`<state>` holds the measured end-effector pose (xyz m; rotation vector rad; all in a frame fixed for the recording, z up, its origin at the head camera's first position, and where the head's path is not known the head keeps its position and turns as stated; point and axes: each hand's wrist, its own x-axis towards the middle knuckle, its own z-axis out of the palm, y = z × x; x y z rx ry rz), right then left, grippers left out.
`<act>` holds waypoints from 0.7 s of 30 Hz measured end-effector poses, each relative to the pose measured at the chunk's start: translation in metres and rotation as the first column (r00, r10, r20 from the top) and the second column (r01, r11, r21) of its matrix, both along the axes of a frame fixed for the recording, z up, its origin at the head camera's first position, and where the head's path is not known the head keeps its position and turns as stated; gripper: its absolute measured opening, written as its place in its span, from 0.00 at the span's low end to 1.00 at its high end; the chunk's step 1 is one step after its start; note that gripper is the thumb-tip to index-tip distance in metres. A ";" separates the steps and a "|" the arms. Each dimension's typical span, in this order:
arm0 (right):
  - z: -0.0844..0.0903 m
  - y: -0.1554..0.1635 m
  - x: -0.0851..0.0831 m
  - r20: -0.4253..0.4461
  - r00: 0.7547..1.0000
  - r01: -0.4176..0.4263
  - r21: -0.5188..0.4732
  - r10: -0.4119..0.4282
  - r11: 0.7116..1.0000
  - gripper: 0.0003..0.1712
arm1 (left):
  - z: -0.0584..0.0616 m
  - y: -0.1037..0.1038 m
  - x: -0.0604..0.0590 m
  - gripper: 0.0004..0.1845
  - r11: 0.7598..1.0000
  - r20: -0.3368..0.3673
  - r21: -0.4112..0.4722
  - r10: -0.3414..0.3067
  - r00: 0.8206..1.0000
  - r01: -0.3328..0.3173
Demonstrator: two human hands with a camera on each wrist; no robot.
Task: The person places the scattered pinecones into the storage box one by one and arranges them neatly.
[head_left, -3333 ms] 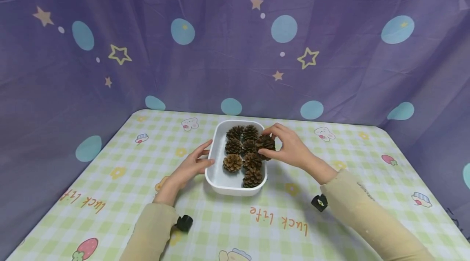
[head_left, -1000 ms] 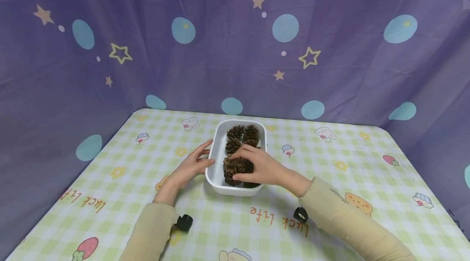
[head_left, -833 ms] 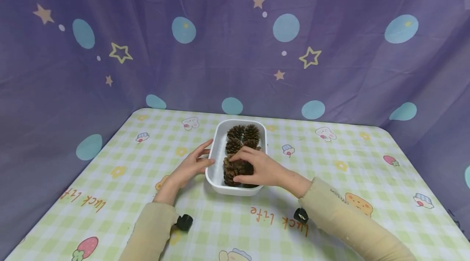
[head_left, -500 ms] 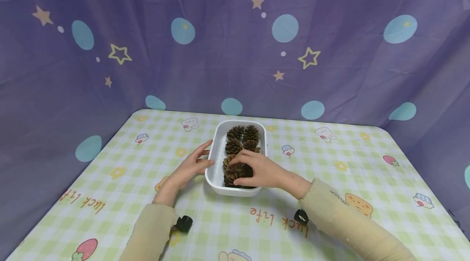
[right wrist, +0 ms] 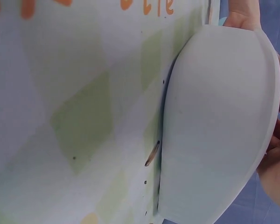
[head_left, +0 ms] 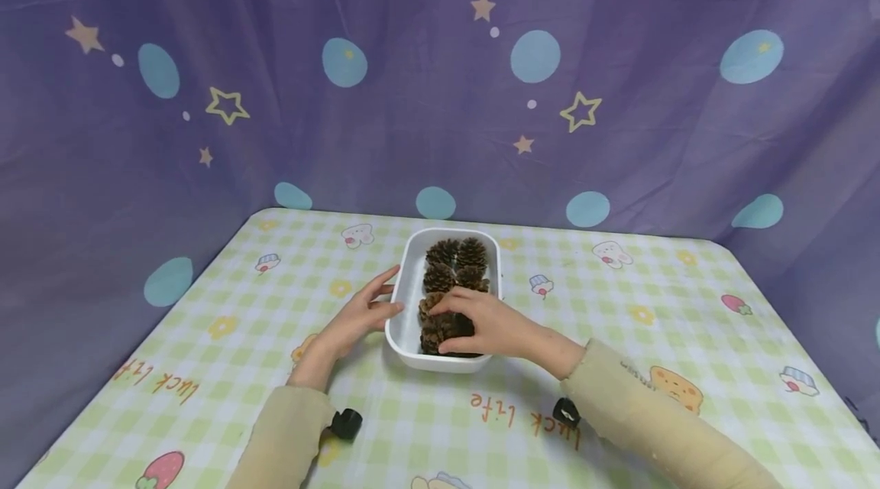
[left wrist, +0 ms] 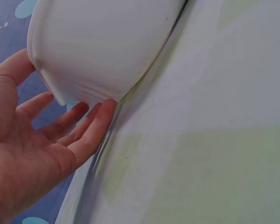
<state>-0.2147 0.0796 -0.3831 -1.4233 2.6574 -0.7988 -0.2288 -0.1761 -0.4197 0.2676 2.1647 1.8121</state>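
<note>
A white tray (head_left: 406,283) stands mid-table with several brown pine cones (head_left: 457,254) in it. My left hand (head_left: 360,313) lies against the tray's left wall with straight fingers. The left wrist view shows those fingers (left wrist: 91,128) touching the lower edge of the tray's outer wall (left wrist: 102,46). My right hand (head_left: 484,325) reaches over the tray's near end. Its fingers and thumb curl round a pine cone (head_left: 435,330) among the near ones. The right wrist view shows mostly the tray's outer wall (right wrist: 214,126), with fingers (right wrist: 276,161) at the right edge.
The table (head_left: 653,306) wears a green-checked cloth with cartoon prints and the orange words "luck life" (head_left: 525,412). A purple curtain (head_left: 440,92) with stars and blue dots closes off the back and both sides. Small black wrist cameras (head_left: 346,422) sit under both sleeves.
My right hand brought a pine cone from the tray's right rim to its near end and has stayed there, sinking slightly. The left hand has not moved.
</note>
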 end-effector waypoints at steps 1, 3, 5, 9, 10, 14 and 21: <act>-0.001 0.000 0.000 0.007 1.000 -0.006 0.003 0.006 1.000 0.25 | 0.000 0.000 0.000 0.36 1.000 -0.001 0.000 0.005 1.000 -0.005; -0.002 -0.001 0.000 0.018 1.000 -0.013 0.007 0.013 1.000 0.24 | -0.001 0.000 0.001 0.36 1.000 0.002 0.000 0.013 1.000 -0.013; -0.004 -0.001 0.000 0.024 1.000 -0.016 0.000 0.016 1.000 0.22 | -0.001 0.000 0.001 0.36 1.000 0.000 -0.002 0.018 1.000 -0.018; -0.007 0.000 0.000 0.013 1.000 -0.018 -0.014 0.018 1.000 0.20 | -0.001 0.001 0.001 0.36 1.000 -0.002 -0.004 0.030 1.000 -0.030; -0.007 0.000 0.000 0.008 1.000 -0.020 -0.019 0.020 1.000 0.19 | 0.000 0.001 0.001 0.36 1.000 -0.003 -0.005 0.030 1.000 -0.030; -0.010 0.003 0.000 -0.004 1.000 -0.029 -0.047 0.029 0.998 0.17 | 0.000 0.001 0.001 0.36 1.000 -0.002 -0.013 0.026 1.000 -0.026; -0.009 0.013 -0.002 -0.076 0.997 -0.005 -0.119 -0.004 0.993 0.12 | 0.003 -0.001 0.001 0.36 1.000 -0.008 -0.019 0.005 1.000 -0.005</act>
